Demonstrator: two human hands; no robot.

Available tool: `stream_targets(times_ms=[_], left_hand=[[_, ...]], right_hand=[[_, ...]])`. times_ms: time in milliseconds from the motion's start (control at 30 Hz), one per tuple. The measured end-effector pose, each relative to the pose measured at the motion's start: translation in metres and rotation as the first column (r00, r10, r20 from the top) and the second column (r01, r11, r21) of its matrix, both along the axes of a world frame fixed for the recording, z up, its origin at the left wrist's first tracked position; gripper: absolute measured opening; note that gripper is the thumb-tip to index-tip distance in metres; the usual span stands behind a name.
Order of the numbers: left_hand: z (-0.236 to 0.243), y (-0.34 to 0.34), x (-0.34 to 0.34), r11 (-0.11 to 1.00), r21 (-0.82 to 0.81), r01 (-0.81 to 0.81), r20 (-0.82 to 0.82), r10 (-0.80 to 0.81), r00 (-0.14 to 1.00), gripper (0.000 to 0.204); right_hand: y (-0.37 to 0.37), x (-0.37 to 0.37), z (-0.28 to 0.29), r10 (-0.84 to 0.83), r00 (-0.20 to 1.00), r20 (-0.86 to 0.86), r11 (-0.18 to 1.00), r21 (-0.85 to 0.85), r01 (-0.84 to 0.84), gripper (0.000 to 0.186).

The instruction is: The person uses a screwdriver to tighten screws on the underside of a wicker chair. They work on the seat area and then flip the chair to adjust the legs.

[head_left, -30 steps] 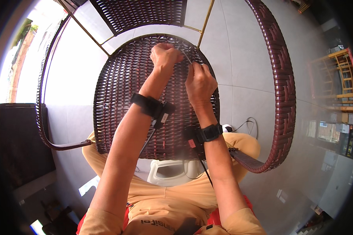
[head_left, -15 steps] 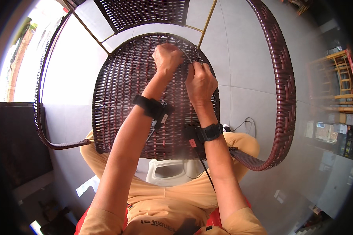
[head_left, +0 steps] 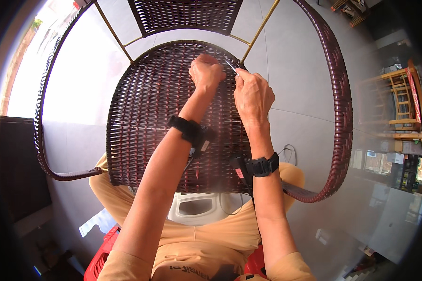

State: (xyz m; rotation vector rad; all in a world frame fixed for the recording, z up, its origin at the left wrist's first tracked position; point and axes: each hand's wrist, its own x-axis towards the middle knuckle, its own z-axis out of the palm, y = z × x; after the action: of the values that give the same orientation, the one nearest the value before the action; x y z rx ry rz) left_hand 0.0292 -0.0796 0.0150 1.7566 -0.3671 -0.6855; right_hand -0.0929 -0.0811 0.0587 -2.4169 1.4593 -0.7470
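A dark brown and reddish woven chair seat [head_left: 145, 107] lies before me, its rounded edge at the far side. My left hand [head_left: 206, 72] is closed over the weave near that edge; what its fingers pinch, if anything, is hidden. Just to the right, at the seat's far right rim, my right hand [head_left: 254, 98] is closed on a thin silvery pointed tool [head_left: 231, 67]. The tool slants up and left toward the weave, close to the left hand's fingers. Its exact kind is too small to tell.
Woven armrests curve around on the left [head_left: 41, 126] and right [head_left: 341, 103]. Beyond the seat are a woven panel [head_left: 187, 18] and brass-coloured rods [head_left: 261, 33]. A white plastic stool [head_left: 197, 218] stands under the near edge. A cable [head_left: 291, 151] lies at right; wooden furniture [head_left: 401, 100] stands farther off.
Both hands have shifted right in the picture, and the right hand has drawn away from the left and turned. The silvery tool now points up-left from the right fingers.
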Motion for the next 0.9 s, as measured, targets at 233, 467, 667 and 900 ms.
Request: stream_targets(times_ms=[233,467,667,900], left_hand=[[-0.008,-0.001,0.002,0.999,-0.033,-0.021,0.014,0.021,1.000,0.017],[-0.007,-0.001,-0.003,0.998,-0.063,-0.002,0.022,0.003,1.000,0.022],[0.001,0.004,-0.005,0.999,-0.051,0.004,0.024,-0.003,1.000,0.023],[-0.007,0.002,-0.005,0.997,-0.078,0.004,0.051,0.000,0.999,0.024]], right_hand=[[-0.003,0.009,-0.008,0.018,0.999,-0.028,1.000,-0.010,-0.019,0.017],[-0.010,0.007,-0.008,0.055,0.998,-0.029,0.993,-0.103,-0.057,0.014],[-0.012,0.011,0.004,0.044,0.992,-0.121,0.998,0.051,-0.038,0.016],[0.002,0.007,-0.042,0.018,1.000,0.023,0.994,-0.106,-0.015,0.019]])
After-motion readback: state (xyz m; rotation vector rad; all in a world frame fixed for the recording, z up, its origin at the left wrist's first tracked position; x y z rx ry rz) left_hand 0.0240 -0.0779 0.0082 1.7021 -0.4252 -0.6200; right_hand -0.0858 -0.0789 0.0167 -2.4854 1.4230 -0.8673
